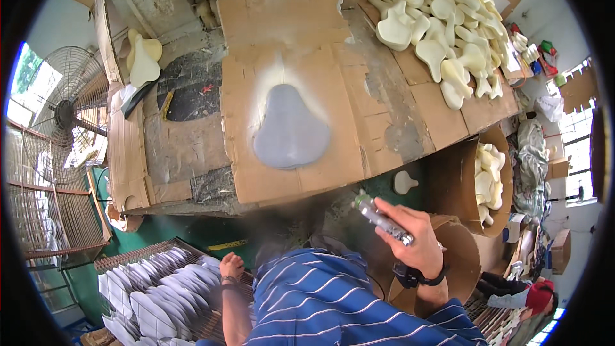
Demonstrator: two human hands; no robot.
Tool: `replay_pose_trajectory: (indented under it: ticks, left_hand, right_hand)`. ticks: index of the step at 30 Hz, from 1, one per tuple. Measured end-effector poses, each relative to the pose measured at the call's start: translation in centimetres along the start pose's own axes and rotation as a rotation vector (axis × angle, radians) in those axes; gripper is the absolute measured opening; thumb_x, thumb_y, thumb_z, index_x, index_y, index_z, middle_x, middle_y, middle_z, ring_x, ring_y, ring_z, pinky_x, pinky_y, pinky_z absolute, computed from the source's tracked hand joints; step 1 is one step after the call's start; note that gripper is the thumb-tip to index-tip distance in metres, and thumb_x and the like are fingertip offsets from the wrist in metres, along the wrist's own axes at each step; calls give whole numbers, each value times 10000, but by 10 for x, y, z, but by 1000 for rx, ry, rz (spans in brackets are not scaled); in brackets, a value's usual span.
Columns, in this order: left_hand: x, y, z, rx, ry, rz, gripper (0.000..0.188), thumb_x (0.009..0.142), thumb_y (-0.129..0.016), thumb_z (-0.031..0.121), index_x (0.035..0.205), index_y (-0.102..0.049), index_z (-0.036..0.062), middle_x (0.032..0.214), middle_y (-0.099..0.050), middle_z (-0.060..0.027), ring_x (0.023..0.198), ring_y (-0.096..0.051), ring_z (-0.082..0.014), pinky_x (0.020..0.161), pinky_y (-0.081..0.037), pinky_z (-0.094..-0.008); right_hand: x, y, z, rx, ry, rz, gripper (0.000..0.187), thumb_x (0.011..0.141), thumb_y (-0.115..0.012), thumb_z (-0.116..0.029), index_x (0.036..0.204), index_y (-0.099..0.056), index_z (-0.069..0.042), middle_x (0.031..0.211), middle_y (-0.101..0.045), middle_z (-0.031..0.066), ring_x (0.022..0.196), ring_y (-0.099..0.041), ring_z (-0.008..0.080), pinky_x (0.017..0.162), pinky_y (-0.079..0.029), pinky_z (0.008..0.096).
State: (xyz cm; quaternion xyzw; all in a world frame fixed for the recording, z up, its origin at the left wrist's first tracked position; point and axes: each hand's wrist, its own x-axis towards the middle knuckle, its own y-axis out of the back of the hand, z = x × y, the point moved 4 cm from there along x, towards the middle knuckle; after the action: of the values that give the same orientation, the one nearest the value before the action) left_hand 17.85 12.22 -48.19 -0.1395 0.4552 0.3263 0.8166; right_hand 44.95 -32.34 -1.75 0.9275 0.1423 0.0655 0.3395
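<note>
Head view: metallic tool in right hand, grey pad forward-left.

Pad on cardboard at centre, heaped pieces far right, fan left, rack near left, barrel near right

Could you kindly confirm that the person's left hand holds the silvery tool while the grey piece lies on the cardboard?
No, the head view shows the right hand holding the silvery tool; the grey piece does lie on the cardboard.
</note>
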Motion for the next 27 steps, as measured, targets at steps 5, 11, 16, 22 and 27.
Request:
replay_pose_trajectory:
  ticks: [5,11,16,22,27]
  left_hand:
    - [12,-2,28,123,-7,-5,453,944,-683,184,1354,-544,50,1015,-695,-80,814,-684,-196,698,-580,-374]
    - [7,5,0,68,95,-58,365,967,-634,127,1315,-561,45,917,-673,-73,691,-647,-180,581,-570,-376]
    - [5,18,-38,99,214,-41,291,984,-615,114,1267,-589,54,863,-666,-75,618,-613,-170,520,-523,-326]
    - [10,24,-39,163,172,2,350,964,-643,125,1302,-586,53,887,-674,-64,648,-626,-162,564,-546,-326]
    - [11,9,-5,134,90,-78,411,955,-656,174,1329,-567,30,914,-665,-55,710,-644,-163,609,-572,-354]
  right_hand:
    - [21,0,-16,5,13,114,558,778,-755,49,1317,-634,-26,965,-706,187,794,-688,340,708,-542,368]
    - [5,-6,-12,-64,-40,-129,586,749,-754,42,1317,-640,-43,953,-699,165,793,-665,352,712,-528,384]
    - [1,6,-13,2,-126,105,491,789,-747,18,1273,-660,15,933,-711,163,760,-671,256,716,-515,314]
    - [-7,-8,-16,40,-91,-64,549,746,-779,40,1281,-669,-20,935,-710,164,768,-666,272,727,-513,313]
    - [7,-26,-20,16,9,-64,621,728,-741,53,1332,-627,-33,918,-689,164,773,-663,350,695,-530,364]
